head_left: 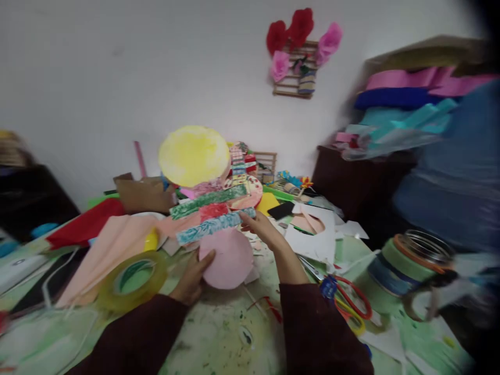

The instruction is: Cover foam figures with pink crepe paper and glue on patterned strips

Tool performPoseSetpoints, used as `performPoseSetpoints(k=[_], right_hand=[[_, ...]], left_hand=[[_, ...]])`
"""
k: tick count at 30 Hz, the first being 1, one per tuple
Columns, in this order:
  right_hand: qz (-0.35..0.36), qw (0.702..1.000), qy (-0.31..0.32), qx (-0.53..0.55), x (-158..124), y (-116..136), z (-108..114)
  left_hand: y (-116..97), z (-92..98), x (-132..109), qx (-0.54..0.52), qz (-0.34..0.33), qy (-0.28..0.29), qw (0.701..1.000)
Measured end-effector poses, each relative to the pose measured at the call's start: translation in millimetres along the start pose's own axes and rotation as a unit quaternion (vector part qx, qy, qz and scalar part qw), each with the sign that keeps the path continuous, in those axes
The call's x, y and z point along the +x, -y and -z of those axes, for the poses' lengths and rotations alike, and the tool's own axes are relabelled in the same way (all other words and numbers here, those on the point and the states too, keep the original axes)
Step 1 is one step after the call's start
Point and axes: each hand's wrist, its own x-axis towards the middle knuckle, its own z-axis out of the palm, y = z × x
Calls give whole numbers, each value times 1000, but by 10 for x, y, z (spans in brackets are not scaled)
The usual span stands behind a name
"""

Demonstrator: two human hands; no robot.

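Observation:
A round pale pink paper disc [227, 260] is in my left hand [192, 278], pinched at its left edge with the thumb on top. My right hand [260, 229] grips the right end of a blue-and-white patterned paper strip [211, 226], which slants above the disc. Whether the strip and disc touch, I cannot tell. Behind them lie a green patterned strip [211, 201] and a red patterned piece [213, 210]. A large yellow disc [194, 156] stands upright farther back.
A wide tape roll [107, 284] lies left of my left hand, beside peach paper [113, 245]. Right of my arm are red-handled scissors [353, 294], white card [308, 245] and a green jar [390, 276]. A cardboard box [142, 195] sits near the wall.

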Motion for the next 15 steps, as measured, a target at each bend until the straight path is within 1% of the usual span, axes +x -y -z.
performPoseSetpoints(k=[2,4,6,8,10,12,15], right_hand=[[-6,998,8,60,13,15,-106],[-22,993,-4,112,32,13,-151],[-37,987,-21,154,50,-8,-135],[-50,981,-40,185,64,-42,-65],[-70,975,-60,203,68,-81,46],[-100,969,-79,211,63,-117,175],[-130,962,-105,218,32,-165,363]], left_hand=[[40,38,38,5,-19,13,1000],[70,57,61,27,-44,34,998],[93,56,67,52,-75,90,992],[112,48,63,77,-96,165,979],[126,48,62,115,-86,213,966],[137,66,76,168,-68,219,959],[146,121,130,222,-72,194,953]])
